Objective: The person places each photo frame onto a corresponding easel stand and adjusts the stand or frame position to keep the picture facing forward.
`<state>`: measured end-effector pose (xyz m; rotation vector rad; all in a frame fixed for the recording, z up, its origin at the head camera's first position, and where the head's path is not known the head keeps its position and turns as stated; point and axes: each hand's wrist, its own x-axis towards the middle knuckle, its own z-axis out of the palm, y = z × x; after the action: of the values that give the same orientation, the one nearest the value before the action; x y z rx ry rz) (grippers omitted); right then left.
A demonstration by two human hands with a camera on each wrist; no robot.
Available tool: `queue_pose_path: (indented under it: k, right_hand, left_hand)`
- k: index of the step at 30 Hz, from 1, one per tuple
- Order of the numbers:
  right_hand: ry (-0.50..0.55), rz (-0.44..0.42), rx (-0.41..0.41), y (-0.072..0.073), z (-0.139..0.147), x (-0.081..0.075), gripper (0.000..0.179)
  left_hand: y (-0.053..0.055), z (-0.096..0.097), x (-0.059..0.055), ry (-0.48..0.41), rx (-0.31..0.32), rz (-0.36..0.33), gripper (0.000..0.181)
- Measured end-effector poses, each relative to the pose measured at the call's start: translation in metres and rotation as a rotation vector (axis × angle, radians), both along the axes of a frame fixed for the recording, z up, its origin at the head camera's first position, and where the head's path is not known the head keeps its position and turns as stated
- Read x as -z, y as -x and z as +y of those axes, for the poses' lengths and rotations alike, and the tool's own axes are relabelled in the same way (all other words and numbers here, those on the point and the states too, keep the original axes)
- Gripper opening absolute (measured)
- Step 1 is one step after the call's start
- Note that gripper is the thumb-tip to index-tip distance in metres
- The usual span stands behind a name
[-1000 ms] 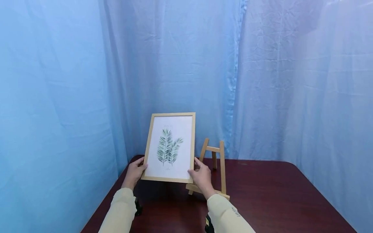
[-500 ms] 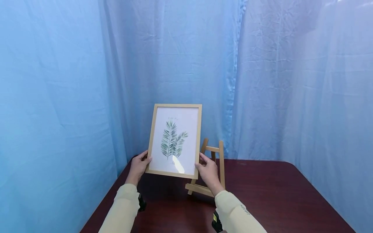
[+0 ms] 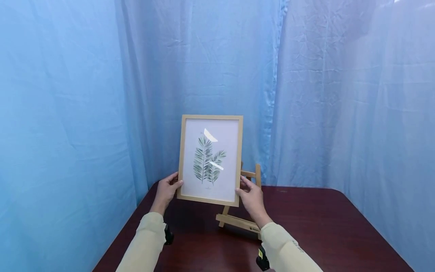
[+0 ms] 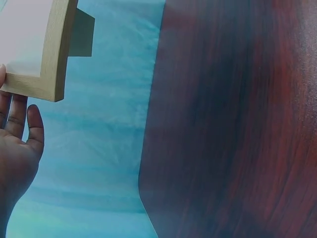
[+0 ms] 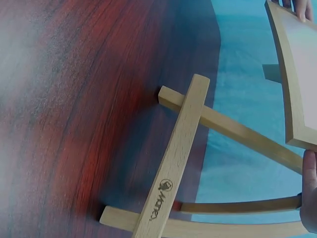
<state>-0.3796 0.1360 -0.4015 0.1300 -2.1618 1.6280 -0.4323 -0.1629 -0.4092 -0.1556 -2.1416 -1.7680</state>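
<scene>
in the head view, i'm holding the framed picture [image 3: 210,160] up with both hands: my left hand [image 3: 166,190] is pinching its side at eight o'clock, my right hand [image 3: 252,194] at four. the easel [image 3: 234,221] is standing on the table [image 3: 316,223] at five o'clock from the picture, partly covered by it and my right hand. the bottom edge is running lower at five than at seven; whether it's tilting or just turning, i can't tell, so small, matched corrections from both hands are suiting it.

in the left wrist view, the frame is showing at eleven o'clock, my thumb lying in front, fingers passing behind. a flap [image 4: 82,34] is jutting from its back and is calling for room.

in the right wrist view, the picture is hanging at two o'clock, apart from the easel's ledge [image 5: 176,153]. i'm judging a light, even pinch best, my knuckles clearing the wood.
</scene>
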Motion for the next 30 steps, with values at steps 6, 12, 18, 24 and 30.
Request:
queue_pose_path:
  k: [6, 12, 18, 24, 30]
  right_hand:
    - [-0.004, 0.02, 0.016, -0.003, 0.01, -0.001, 0.052]
    - [-0.018, 0.025, 0.024, -0.008, 0.02, -0.003, 0.053]
    - [-0.034, 0.02, 0.031, -0.012, 0.022, -0.004, 0.053]
    - [-0.044, 0.021, 0.039, -0.01, 0.022, -0.002, 0.054]
    - [-0.053, 0.028, 0.04, -0.01, 0.023, -0.001, 0.055]
  left_hand:
    - [-0.002, 0.007, -0.003, 0.032, -0.01, 0.017, 0.047]
    - [-0.004, 0.015, -0.008, 0.042, -0.001, 0.043, 0.048]
    - [-0.006, 0.017, -0.01, 0.046, -0.005, 0.055, 0.048]
    - [-0.005, 0.015, -0.01, 0.053, -0.005, 0.093, 0.046]
    - [-0.005, 0.014, -0.009, 0.028, 0.021, 0.115, 0.046]
